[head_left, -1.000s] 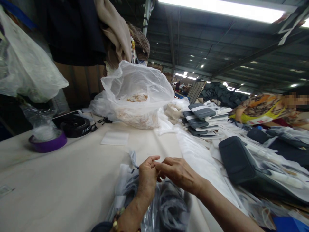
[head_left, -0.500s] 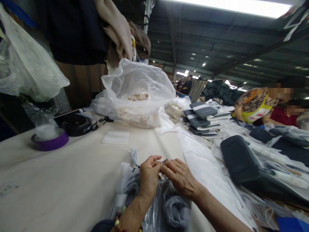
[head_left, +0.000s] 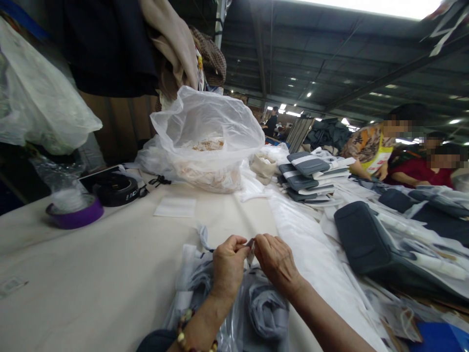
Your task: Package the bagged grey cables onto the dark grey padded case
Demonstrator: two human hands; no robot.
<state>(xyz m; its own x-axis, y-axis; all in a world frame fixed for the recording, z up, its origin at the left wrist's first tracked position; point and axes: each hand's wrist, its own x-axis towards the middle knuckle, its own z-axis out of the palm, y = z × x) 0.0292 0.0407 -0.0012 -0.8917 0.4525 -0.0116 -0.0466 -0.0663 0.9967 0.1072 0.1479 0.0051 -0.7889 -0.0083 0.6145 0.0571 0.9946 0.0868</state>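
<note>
My left hand point(head_left: 229, 266) and my right hand point(head_left: 275, 259) meet at the front middle of the table. The fingers of both are pinched on a small brown and white tag-like piece point(head_left: 251, 248), mostly covered by the fingertips. Right below them lies a grey item with rolled grey straps point(head_left: 269, 310), under or beside clear plastic. A pale wrapped strip point(head_left: 183, 274) runs along its left side, with a light grey strap end point(head_left: 203, 238) sticking out beyond it. My left wrist wears a beaded bracelet point(head_left: 183, 327).
A large translucent bag point(head_left: 208, 171) of small pieces stands at the back. A purple tape roll point(head_left: 76, 217) and black belt-like item point(head_left: 115, 188) lie left. Dark grey padded pieces point(head_left: 308, 166) are stacked right, near a bigger dark bag point(head_left: 361, 239). Two people sit beyond.
My right hand has turned and drawn slightly away from the left, so more of the small piece shows between them. The co-workers at right appear farther left as the view shifts.
</note>
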